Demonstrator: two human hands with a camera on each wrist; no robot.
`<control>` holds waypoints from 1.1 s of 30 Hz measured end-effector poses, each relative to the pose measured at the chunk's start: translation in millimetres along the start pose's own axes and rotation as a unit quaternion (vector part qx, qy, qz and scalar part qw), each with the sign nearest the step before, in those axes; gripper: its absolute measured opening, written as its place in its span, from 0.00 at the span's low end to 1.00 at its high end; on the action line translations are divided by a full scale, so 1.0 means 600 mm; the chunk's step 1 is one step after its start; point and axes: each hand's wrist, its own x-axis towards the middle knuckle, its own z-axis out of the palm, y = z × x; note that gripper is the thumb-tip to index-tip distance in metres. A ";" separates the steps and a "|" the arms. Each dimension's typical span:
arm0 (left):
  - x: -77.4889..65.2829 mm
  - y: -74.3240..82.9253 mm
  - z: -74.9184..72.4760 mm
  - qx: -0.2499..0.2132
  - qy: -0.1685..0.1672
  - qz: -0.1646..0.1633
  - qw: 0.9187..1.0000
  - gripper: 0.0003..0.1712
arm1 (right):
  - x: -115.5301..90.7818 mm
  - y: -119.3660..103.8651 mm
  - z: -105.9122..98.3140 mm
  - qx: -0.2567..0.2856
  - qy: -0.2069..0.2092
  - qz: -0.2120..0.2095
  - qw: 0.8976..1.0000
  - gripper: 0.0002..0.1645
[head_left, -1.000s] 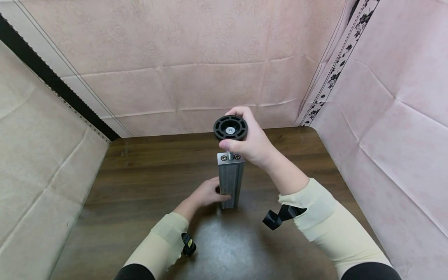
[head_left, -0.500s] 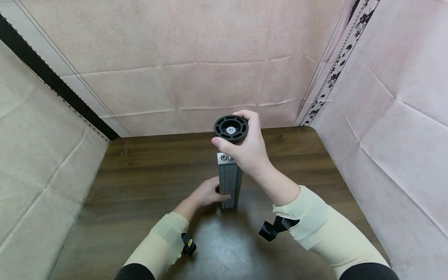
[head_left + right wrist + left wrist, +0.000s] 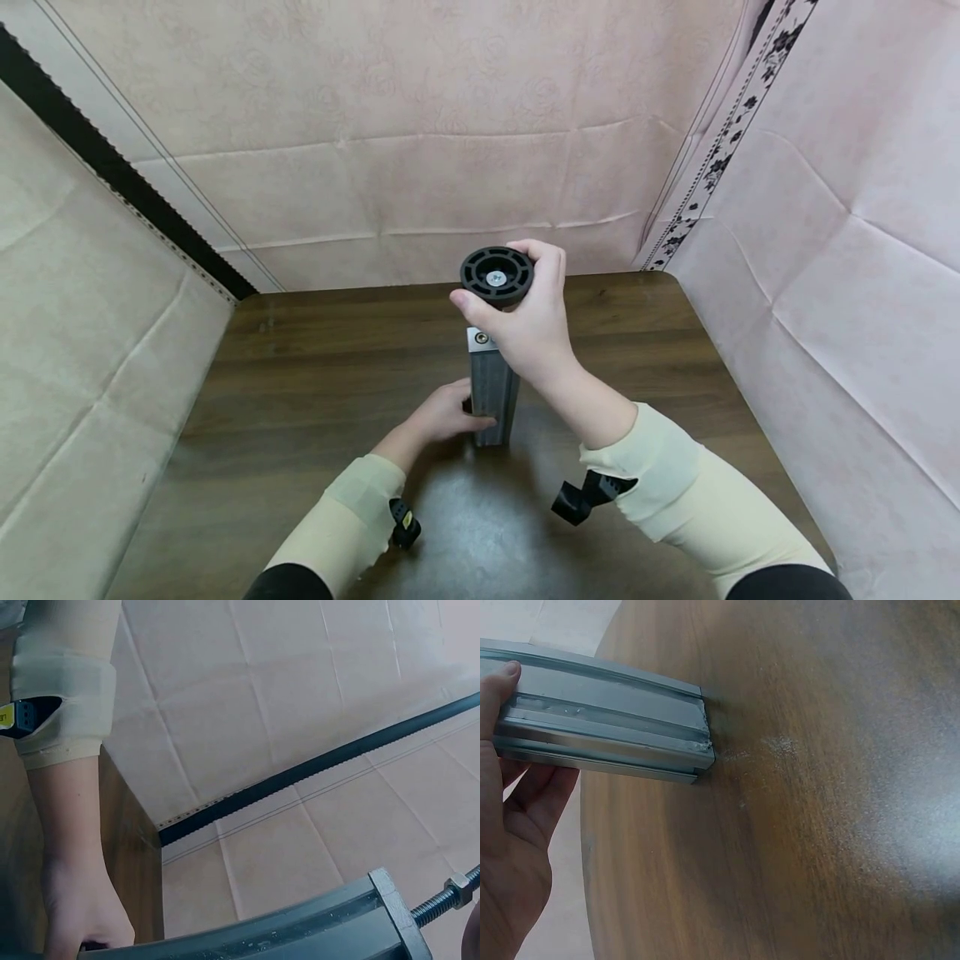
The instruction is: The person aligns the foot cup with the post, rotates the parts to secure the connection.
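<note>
While the left hand (image 3: 442, 412) grips the aluminium profile (image 3: 491, 385), upright on the wooden surface (image 3: 300, 358), from nine o'clock, the right hand (image 3: 536, 323) clasps the black levelling foot (image 3: 497, 278) at twelve o'clock above it. A threaded rod (image 3: 433, 907) with a hex nut (image 3: 459, 889) leaves the end plate (image 3: 400, 915).

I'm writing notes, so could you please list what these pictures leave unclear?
Head view: top of metal post, partly hidden by right hand.
Head view: centre details of black disc, too small.
Left wrist view: post's upper end, cut off by left edge.
Right wrist view: far end of threaded rod, cut off by right edge.
</note>
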 end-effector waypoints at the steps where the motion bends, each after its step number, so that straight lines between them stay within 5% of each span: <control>1: 0.000 0.000 0.000 0.000 0.001 0.000 1.000 0.27 | -0.001 -0.001 0.001 -0.011 0.006 -0.002 1.000 0.40; 14: 0.000 0.003 0.001 -0.007 0.001 -0.002 1.000 0.26 | -0.010 -0.003 0.010 -0.004 0.040 -0.001 0.999 0.42; 22: -0.001 0.004 0.001 -0.006 0.009 0.002 1.000 0.24 | -0.014 0.001 0.025 -0.026 0.086 -0.050 0.995 0.43; 28: -0.001 0.004 0.001 -0.013 0.008 -0.002 1.000 0.23 | -0.019 -0.004 0.030 0.037 0.082 -0.020 0.996 0.42; 33: -0.001 0.002 0.002 -0.016 0.004 -0.002 1.000 0.22 | -0.021 -0.003 0.025 0.020 0.073 -0.023 0.997 0.44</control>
